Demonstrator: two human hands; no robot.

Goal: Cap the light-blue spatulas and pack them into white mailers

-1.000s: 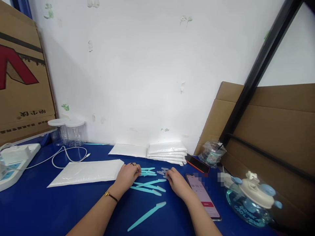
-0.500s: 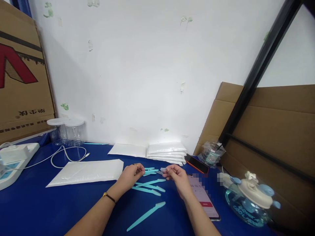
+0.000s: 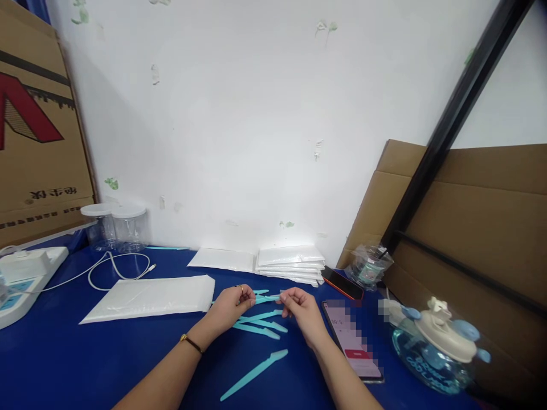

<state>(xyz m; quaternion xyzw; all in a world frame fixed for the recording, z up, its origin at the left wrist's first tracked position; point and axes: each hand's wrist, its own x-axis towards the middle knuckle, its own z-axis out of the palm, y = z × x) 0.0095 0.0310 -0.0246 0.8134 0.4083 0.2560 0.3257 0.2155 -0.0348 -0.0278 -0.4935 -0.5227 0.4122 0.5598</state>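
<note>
My left hand point(image 3: 233, 307) is closed around the handle of a turquoise eyebrow razor point(image 3: 265, 299), which points to the right. At the razor's blade end, my right hand point(image 3: 302, 313) pinches a small clear blade cap, mostly hidden by the fingers. Under and behind the hands lie several more turquoise razors point(image 3: 261, 330), crossing one another on the blue table. A single razor point(image 3: 254, 374) lies apart, closer to me, slanting up to the right.
White padded envelopes point(image 3: 290, 256) are stacked by the wall, with a larger envelope point(image 3: 149, 296) at left. A phone point(image 3: 356, 356) and a water bottle point(image 3: 440, 347) stand to the right. Clear jars point(image 3: 130, 230), a white cable point(image 3: 113, 265) and a power strip point(image 3: 51, 279) are left.
My right hand has moved slightly left, bringing the clear cap onto the blade end of the razor in my left hand. The loose razors nearest me have stayed put.
</note>
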